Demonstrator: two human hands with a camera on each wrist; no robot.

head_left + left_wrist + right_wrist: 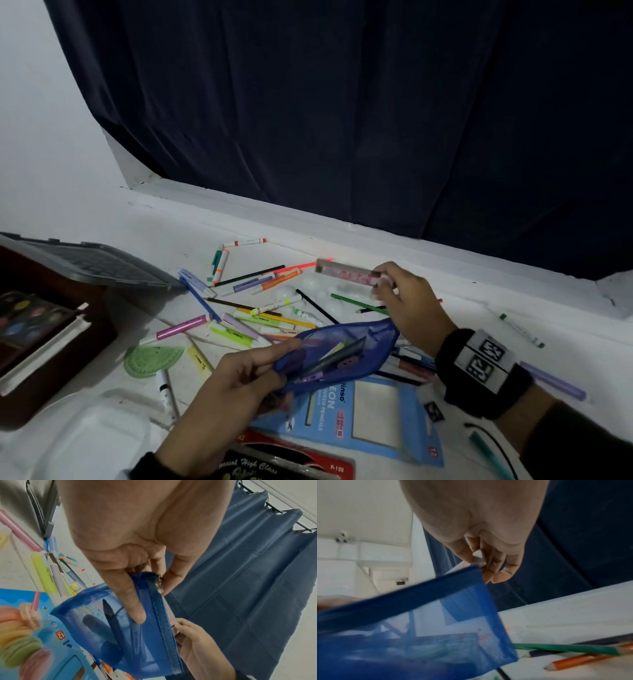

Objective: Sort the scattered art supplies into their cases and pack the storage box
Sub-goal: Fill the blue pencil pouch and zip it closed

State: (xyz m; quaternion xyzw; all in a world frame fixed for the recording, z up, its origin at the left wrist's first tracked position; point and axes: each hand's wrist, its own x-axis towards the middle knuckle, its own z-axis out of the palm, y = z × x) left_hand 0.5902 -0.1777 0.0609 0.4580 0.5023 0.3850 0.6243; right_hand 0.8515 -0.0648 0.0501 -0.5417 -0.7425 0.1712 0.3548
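My left hand [284, 363] pinches the left end of a blue mesh pouch [346, 353] and holds it above the table. Pens and a purple button show through the mesh. In the left wrist view my left hand [150, 599] has the thumb and a finger clamped by the zipper pull of the pouch [120, 635]. My right hand [383, 279] grips one end of a clear ruler [346, 274] with a pink print, raised just beyond the pouch's right end. The right wrist view shows my right hand [481, 566] curled on the ruler [472, 559] above the pouch [419, 622].
Markers [219, 265], pencils [359, 303] and highlighters [183, 327] lie scattered on the white table. A green protractor [152, 356] lies at the left. A brown storage box [58, 383] with a paint palette and a grey lid [96, 263] stand far left. A blue pencil case [363, 418] lies under the pouch.
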